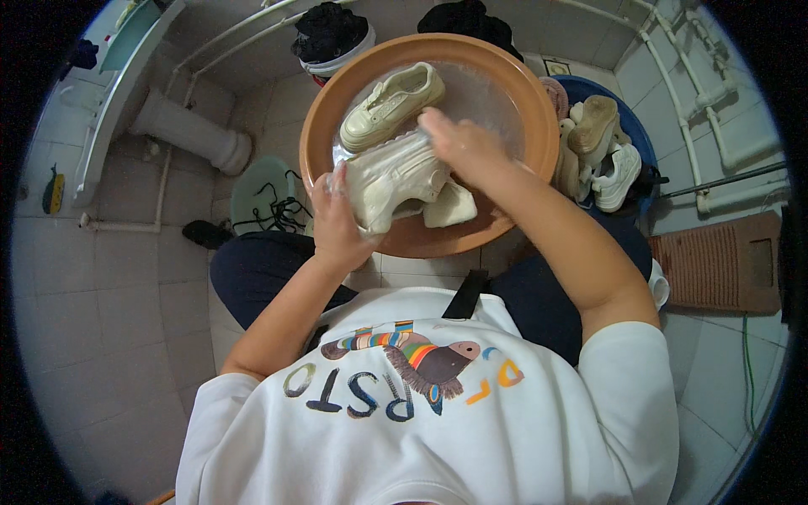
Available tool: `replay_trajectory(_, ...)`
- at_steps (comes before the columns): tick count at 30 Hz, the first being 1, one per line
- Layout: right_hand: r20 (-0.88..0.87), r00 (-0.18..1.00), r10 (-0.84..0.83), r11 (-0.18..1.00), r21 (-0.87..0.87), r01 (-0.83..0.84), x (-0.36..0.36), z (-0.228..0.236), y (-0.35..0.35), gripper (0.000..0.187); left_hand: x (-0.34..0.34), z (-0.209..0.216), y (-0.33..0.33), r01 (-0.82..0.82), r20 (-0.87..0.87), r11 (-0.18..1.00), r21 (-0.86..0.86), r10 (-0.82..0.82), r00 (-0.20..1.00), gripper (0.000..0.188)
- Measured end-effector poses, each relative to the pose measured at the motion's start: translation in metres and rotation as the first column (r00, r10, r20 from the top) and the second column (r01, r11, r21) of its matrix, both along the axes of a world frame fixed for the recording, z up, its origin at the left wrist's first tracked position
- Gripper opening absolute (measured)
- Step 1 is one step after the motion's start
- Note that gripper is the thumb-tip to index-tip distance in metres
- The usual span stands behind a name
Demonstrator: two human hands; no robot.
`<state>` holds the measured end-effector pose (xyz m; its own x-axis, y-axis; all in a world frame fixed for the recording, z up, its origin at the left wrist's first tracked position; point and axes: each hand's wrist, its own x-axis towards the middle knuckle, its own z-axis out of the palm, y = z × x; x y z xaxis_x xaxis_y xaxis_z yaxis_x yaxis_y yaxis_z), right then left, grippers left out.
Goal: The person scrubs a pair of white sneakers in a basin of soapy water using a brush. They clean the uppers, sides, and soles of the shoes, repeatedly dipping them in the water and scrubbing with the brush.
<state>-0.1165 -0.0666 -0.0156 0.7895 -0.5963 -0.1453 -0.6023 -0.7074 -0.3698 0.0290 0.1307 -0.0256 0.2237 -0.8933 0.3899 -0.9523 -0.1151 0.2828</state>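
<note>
An orange round basin (337, 101) holds water and a cream sneaker (389, 103) lying at its far side. Over the basin's near side I hold a second white sneaker (394, 177) on its side. My left hand (335, 217) grips its heel end. My right hand (461, 145) is pressed on its upper part, fingers closed against it; whether it holds something small there is hidden. A pale insole or shoe part (450, 207) lies in the basin under the shoe.
A blue basin (640, 139) at the right holds more white shoes (608, 160). A ribbed brown washboard (715, 265) lies at the right. A pale green basin with black laces (268, 198) stands at the left, by a white pedestal (189, 135). Dark clothes fill a tub (330, 38) beyond.
</note>
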Motion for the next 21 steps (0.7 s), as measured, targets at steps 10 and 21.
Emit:
replay_trajectory(10, 0.096, 0.988, -0.118, 0.987, 0.119, 0.107, -0.007, -0.035, -0.003, 0.04, 0.008, 0.0, -0.005, 0.117, -0.24, 0.926, 0.358, -0.03, 0.97, 0.096)
replay_trajectory(21, 0.073, 0.988, -0.137, 0.988, 0.088, 0.13, -0.015, -0.042, -0.032, 0.037, 0.008, 0.003, -0.062, 0.116, -0.183, 0.769, 0.628, 0.001, 0.983, 0.083)
